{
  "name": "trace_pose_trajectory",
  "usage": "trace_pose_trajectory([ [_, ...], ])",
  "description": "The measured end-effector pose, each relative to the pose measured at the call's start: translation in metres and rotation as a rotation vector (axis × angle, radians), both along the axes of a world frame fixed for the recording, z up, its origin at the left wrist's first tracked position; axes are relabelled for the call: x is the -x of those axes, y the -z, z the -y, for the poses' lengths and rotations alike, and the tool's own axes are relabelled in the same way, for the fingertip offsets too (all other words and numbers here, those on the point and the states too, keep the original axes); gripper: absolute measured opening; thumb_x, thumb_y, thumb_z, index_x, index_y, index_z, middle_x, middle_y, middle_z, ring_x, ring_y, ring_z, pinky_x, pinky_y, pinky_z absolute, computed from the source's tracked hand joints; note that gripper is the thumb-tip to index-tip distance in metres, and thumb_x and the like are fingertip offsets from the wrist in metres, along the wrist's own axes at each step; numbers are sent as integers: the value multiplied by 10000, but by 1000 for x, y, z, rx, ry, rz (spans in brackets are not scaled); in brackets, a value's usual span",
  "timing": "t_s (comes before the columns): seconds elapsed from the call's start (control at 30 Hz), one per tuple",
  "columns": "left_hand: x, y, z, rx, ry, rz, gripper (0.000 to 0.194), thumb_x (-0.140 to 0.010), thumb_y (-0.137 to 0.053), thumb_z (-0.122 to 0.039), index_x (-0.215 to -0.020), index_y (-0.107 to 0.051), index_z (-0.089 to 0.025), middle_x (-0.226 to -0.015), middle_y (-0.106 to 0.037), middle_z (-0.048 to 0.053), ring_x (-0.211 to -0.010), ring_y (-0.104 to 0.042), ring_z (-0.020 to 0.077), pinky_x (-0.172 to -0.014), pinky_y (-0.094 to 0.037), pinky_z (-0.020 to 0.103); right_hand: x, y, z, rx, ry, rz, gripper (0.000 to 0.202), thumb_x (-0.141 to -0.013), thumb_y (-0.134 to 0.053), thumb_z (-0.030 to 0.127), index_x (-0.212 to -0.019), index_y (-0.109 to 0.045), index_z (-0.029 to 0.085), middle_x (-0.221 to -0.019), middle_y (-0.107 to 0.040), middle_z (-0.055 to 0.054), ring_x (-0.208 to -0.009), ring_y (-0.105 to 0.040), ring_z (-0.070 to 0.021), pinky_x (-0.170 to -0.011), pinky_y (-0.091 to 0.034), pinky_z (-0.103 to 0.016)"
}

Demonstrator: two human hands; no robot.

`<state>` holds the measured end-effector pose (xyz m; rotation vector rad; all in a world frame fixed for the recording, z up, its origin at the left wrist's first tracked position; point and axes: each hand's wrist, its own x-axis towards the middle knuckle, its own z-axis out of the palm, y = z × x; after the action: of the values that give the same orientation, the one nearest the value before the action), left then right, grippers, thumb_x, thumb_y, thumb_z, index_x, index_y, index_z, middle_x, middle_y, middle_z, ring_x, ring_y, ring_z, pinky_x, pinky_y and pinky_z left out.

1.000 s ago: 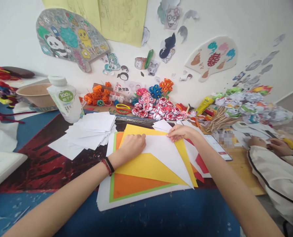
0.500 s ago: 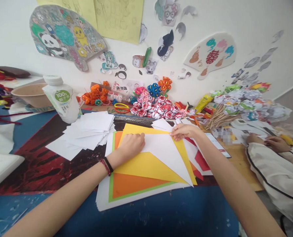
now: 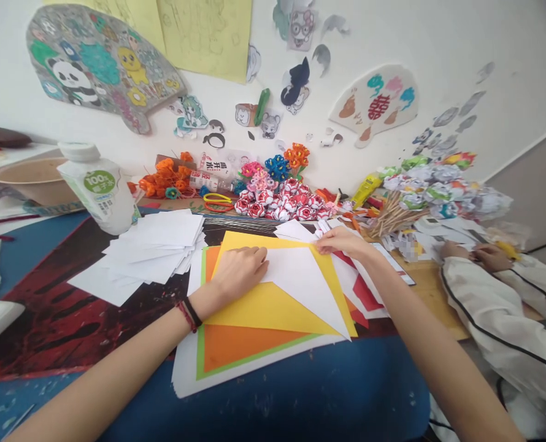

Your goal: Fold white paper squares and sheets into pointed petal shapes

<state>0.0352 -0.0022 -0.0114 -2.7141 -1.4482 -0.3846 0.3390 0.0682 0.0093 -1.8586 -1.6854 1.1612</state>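
The curled left hand presses the white paper; the right hand apparently pinches its corner.

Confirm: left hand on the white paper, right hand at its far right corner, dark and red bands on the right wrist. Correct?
Wrong wrist: the head view shows the dark and red bands on the left one. The rest holds: left hand on the white paper, right hand at its far right corner.
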Motion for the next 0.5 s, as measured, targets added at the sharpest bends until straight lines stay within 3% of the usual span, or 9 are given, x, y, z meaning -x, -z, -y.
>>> trace_pose_trajectory([
  [0.1, 1, -4, 4, -27, 151, 35, 309, -906, -491, -479, -985, -597, -199, -993, -657, 56, -955, -583, 229, -797, -406, 329, -1, -2, 10, -144, 69, 83, 258, -733, -727, 350, -681, -697, 99, -588, -675, -76, -545, -635, -138, -525, -494, -187],
  [0.2, 2, -4, 5, -60, 223, 44, 392, -879, -527, -526, -1065, -589, -187, -1052, -654, 81, -1000, -562, 249, -855, -392, 358, -1, 1, 27, -157, 41, 91, 360, -822, -610, 450, -887, -706, 109, -521, -644, -48, -474, -613, -149, -473, -485, -216],
  [0.27, 2, -3, 4, -83, 221, 7, 354, -895, -524, -488, -1044, -591, -174, -997, -669, 85, -963, -576, 250, -823, -395, 361, 2, 3, 41, -130, -37, 96, 392, -823, -603, 481, -944, -682, 117, -574, -663, -55, -495, -625, -158, -479, -500, -231],
  [0.33, 2, -2, 4, -113, 244, -47, 296, -919, -503, -438, -981, -596, -164, -910, -679, 79, -890, -595, 245, -766, -396, 356, 5, 4, 54, -83, -108, 99, 404, -807, -615, 516, -868, -663, 119, -640, -674, -74, -523, -632, -160, -494, -510, -241],
  [0.5, 3, -7, 5, -192, 226, -138, 170, -925, -434, -156, -823, -570, -155, -693, -641, 43, -645, -586, 200, -582, -336, 307, 13, 3, 72, 6, -217, 45, 499, -774, -616, 619, -776, -613, 120, -671, -626, -66, -545, -602, -138, -514, -488, -241],
])
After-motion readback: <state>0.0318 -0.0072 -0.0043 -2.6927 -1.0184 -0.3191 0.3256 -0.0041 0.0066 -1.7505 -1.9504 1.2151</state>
